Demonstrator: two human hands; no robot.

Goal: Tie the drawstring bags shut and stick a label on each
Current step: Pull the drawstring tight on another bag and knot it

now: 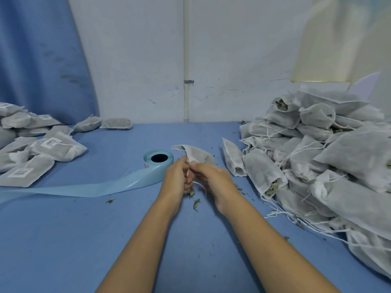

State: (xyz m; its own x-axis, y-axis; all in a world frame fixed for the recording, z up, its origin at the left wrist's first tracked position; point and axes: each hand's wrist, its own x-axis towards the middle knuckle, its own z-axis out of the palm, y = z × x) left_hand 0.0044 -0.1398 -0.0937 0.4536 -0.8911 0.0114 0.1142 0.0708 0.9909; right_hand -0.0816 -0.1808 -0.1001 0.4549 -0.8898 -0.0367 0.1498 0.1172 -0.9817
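Bag (195,155): mid-surface, beside label roll (159,158). Left hand (176,176), right hand (211,176): grip pinching drawstring (201,185) at bag mouth. Risk: slack knot, leaves spilling; string slipping from fingers.

**Readable text: none legible**

White labels are visible but the print is too small and blurred to read.

- Labelled bag (57,145), left of the label roll (158,158): white label (50,143) with what looks like a barcode block and a line of characters under it; unreadable.
- Flat bag (25,173), further left of the roll and nearer the camera: white label (20,172) with dark print; unreadable.
- Bags at the far left edge, behind those two: small labels (45,117) with faint marks only.
- Roll itself: dark marks on its lower left edge (146,165), possibly a printed label; cannot tell the characters.
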